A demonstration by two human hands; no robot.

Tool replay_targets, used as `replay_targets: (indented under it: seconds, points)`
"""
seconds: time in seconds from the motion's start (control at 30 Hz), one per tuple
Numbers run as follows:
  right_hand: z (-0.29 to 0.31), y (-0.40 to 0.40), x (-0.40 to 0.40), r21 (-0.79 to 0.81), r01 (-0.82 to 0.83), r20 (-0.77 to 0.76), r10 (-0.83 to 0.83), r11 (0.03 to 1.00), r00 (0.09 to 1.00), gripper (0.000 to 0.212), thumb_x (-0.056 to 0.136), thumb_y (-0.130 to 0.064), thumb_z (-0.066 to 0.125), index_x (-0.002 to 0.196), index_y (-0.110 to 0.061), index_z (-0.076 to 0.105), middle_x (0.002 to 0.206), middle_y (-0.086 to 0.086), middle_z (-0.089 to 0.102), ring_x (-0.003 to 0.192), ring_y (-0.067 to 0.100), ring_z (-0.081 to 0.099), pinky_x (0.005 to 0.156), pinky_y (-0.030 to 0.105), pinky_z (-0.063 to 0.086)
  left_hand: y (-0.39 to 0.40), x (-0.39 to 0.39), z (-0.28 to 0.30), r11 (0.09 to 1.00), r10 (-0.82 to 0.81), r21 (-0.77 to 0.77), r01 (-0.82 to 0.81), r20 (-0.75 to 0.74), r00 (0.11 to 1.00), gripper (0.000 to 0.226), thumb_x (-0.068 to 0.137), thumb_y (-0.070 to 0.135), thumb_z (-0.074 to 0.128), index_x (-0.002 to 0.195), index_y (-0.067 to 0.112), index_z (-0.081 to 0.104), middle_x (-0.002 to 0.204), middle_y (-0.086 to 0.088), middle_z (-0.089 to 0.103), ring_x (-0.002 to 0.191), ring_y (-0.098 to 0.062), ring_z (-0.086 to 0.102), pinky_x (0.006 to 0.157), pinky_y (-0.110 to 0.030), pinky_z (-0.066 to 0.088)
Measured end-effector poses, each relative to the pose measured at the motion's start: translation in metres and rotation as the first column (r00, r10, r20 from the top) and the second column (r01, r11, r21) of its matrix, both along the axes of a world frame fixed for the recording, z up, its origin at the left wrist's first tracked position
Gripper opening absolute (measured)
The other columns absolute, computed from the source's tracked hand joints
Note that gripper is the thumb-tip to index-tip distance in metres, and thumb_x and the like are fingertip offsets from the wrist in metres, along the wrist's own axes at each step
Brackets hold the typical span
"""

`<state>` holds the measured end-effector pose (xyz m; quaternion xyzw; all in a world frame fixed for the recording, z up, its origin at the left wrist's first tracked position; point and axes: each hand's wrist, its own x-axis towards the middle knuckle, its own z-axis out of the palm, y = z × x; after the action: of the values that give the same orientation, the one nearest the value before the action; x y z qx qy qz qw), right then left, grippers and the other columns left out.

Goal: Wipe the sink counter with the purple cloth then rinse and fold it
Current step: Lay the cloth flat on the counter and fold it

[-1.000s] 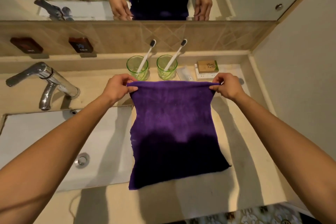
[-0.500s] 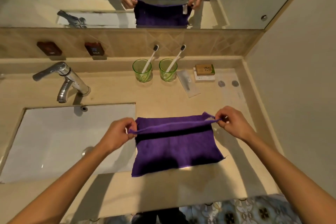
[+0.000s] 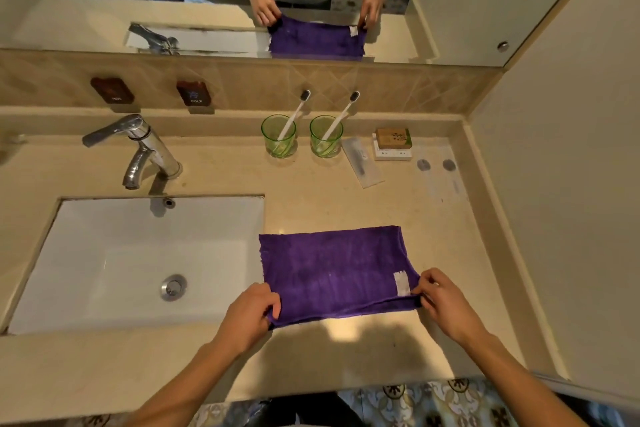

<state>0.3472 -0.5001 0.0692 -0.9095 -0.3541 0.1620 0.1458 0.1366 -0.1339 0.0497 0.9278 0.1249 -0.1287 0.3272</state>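
The purple cloth point(image 3: 334, 270) lies folded in half on the beige counter point(image 3: 311, 198), just right of the white sink basin point(image 3: 138, 263). A white label shows near its near right corner. My left hand point(image 3: 251, 314) pinches the near left corner of the cloth. My right hand point(image 3: 445, 302) pinches the near right corner. Both layers meet at the near edge under my fingers.
A chrome faucet point(image 3: 142, 149) stands behind the basin. Two green glasses point(image 3: 278, 135) point(image 3: 325, 135) with toothbrushes, a wrapped sachet point(image 3: 362, 163) and small boxes point(image 3: 393, 144) line the back of the counter. A wall closes the right side. A mirror hangs above.
My hands brought the far edge of the cloth toward me and down onto the near edge, folding it in half. The view tilted down and back.
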Motion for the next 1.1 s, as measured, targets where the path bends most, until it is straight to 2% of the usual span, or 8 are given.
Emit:
replay_targets:
  seconds: [0.23,0.37,0.53,0.67,0.77,0.87,0.97,1.1]
  points:
    - [-0.027,-0.012,-0.013,-0.070,0.050,0.015,-0.049,0.996,0.999,0.018,0.083,-0.007,0.072,0.096,-0.020,0.075,0.102,-0.002,0.062,0.089,0.017,0.061,0.076,0.025,0.052,0.001,-0.019,-0.019,0.996,0.026,0.088,-0.024,-0.020,0.999,0.035,0.061,0.001,0.070,0.075,0.031,0.059,0.078,0.024,0.047,0.084,-0.018,0.060,0.062,-0.011,0.029]
    - [-0.023,-0.007,-0.015,-0.101,0.075,0.059,-0.069,0.992,0.996,0.023,0.075,-0.011,0.063,0.088,-0.023,0.078,0.093,-0.005,0.068,0.083,0.019,0.065,0.069,0.032,0.055,-0.002,-0.015,-0.011,0.995,0.060,0.088,-0.045,-0.171,0.984,0.032,0.078,0.005,0.060,0.078,0.036,0.067,0.091,0.020,0.050,0.101,-0.013,0.056,0.072,-0.021,0.041]
    - [-0.004,0.013,-0.001,-0.210,0.256,-0.125,-0.286,0.944,0.950,0.025,0.081,-0.020,0.049,0.077,-0.026,0.072,0.090,-0.005,0.069,0.087,0.018,0.062,0.077,0.035,0.049,0.001,0.008,0.000,0.971,0.236,0.018,-0.239,-0.255,0.938,0.045,0.087,0.000,0.049,0.066,0.038,0.060,0.086,0.016,0.052,0.084,-0.009,0.054,0.067,-0.019,0.038]
    - [0.003,0.040,0.024,-0.061,0.423,-0.183,-0.426,0.904,0.886,0.023,0.093,-0.008,0.055,0.085,-0.023,0.071,0.086,-0.003,0.067,0.083,0.019,0.060,0.069,0.031,0.041,0.011,0.038,0.001,0.917,0.388,-0.076,-0.393,-0.070,0.919,0.028,0.097,0.010,0.049,0.088,0.033,0.061,0.100,-0.001,0.055,0.085,-0.014,0.057,0.073,-0.026,0.044]
    - [0.002,0.066,0.038,-0.031,0.386,-0.125,-0.387,0.922,0.914,0.028,0.099,-0.013,0.050,0.118,-0.022,0.069,0.105,0.003,0.060,0.096,0.021,0.057,0.077,0.029,0.041,0.016,0.059,-0.004,0.909,0.411,-0.049,-0.413,-0.036,0.911,0.028,0.102,0.027,0.049,0.128,0.029,0.061,0.131,-0.004,0.047,0.107,-0.018,0.057,0.091,-0.034,0.053]
    - [-0.006,0.085,0.045,-0.193,0.260,-0.053,-0.275,0.946,0.960,0.048,0.104,-0.031,0.043,0.151,-0.033,0.041,0.131,0.007,0.048,0.116,0.022,0.050,0.090,0.034,0.048,0.018,0.074,-0.009,0.941,0.310,0.158,-0.299,-0.050,0.950,0.055,0.104,0.045,0.043,0.154,0.023,0.037,0.157,-0.010,0.030,0.135,-0.029,0.045,0.107,-0.043,0.046]
    - [-0.012,0.091,0.044,-0.423,0.210,0.004,-0.230,0.882,0.973,0.056,0.106,-0.047,0.028,0.159,-0.037,0.015,0.155,0.006,0.026,0.137,0.027,0.034,0.106,0.046,0.039,0.020,0.074,-0.016,0.931,0.211,0.332,-0.149,-0.161,0.964,0.066,0.105,0.052,0.030,0.161,0.021,0.015,0.167,-0.011,0.015,0.150,-0.032,0.025,0.118,-0.047,0.031]
    - [-0.014,0.078,0.045,-0.498,0.218,0.003,-0.249,0.839,0.968,0.059,0.104,-0.060,0.017,0.159,-0.045,0.000,0.162,0.001,0.013,0.143,0.026,0.024,0.110,0.050,0.032,0.026,0.063,-0.023,0.944,0.213,0.294,-0.147,-0.209,0.954,0.069,0.103,0.058,0.026,0.161,0.030,0.003,0.168,-0.012,0.009,0.152,-0.035,0.020,0.119,-0.052,0.028]
